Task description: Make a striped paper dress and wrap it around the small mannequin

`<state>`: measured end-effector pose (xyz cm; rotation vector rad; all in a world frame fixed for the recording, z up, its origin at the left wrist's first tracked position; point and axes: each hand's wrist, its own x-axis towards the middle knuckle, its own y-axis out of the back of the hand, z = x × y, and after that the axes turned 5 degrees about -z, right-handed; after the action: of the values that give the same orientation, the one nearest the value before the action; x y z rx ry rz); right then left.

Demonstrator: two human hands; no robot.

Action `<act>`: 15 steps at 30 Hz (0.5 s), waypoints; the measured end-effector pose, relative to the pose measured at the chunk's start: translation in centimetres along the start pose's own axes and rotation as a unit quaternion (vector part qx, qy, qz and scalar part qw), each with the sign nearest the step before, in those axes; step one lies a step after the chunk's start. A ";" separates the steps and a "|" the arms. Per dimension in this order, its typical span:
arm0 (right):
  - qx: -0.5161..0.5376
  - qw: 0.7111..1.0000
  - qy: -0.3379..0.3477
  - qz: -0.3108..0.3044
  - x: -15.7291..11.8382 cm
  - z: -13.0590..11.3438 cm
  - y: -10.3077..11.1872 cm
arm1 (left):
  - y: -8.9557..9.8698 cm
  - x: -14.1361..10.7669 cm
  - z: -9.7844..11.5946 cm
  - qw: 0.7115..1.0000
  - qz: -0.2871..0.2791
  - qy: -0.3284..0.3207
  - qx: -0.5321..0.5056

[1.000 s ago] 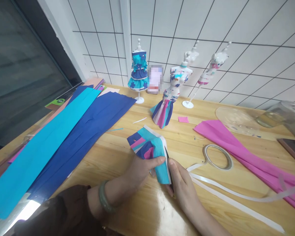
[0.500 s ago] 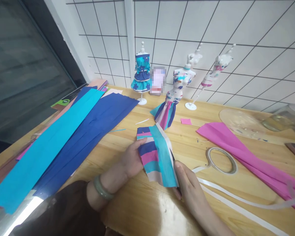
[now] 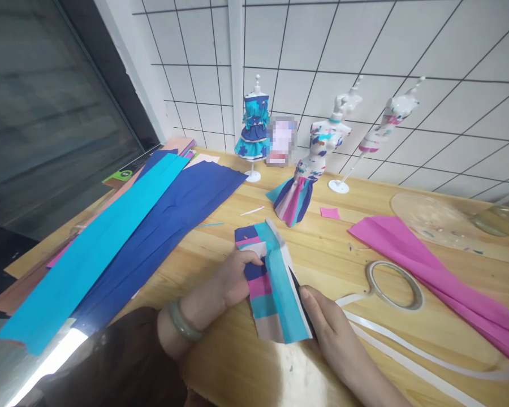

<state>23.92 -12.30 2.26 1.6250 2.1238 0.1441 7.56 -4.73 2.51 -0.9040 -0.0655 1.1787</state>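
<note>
The left hand [image 3: 237, 278] pinches the striped paper [image 3: 280, 294], thumb on top, over the table [image 3: 210, 249]. The right hand [image 3: 326, 312] is closed around a dark tool [image 3: 296, 281] set along the paper's white edge.

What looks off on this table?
The striped-skirted mannequin has patchy coloured blotches over its white body, rather like stains. Long white strips lie loose beside the tape roll. Otherwise nothing stands out.

No legible text, green label [image 3: 124, 174] too small to read, upright panel [image 3: 281, 141] pixelated
</note>
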 end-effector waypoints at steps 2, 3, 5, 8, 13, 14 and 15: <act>-0.008 1.000 -0.006 -0.001 0.0 0.1 -0.1 | -0.1 -0.1 0.1 0.999 -0.008 0.032 -0.039; -0.011 1.000 -0.007 0.000 0.1 0.2 -0.1 | -0.2 -0.1 0.2 0.998 -0.013 0.042 -0.055; -0.014 1.000 -0.005 -0.001 0.1 0.3 -0.3 | -0.3 -0.2 0.1 0.998 -0.020 0.030 -0.058; -0.014 1.000 -0.002 -0.005 0.2 0.4 -0.4 | -0.5 -0.4 -0.1 0.999 -0.031 0.006 -0.010; -0.007 1.000 0.009 0.004 0.0 0.4 -0.4 | -0.7 -0.4 -0.5 0.999 0.006 -0.022 0.034; -0.001 1.000 0.011 0.002 0.0 0.3 -0.4 | -0.7 -0.4 -0.6 0.999 0.010 -0.024 0.033; 0.005 1.000 0.012 0.000 -0.1 0.2 -0.5 | -0.7 -0.3 -0.6 0.999 0.013 -0.027 0.032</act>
<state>23.62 -12.58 1.93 1.6363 2.1466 0.1531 8.25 -5.40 2.66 -0.8200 -0.0586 1.2233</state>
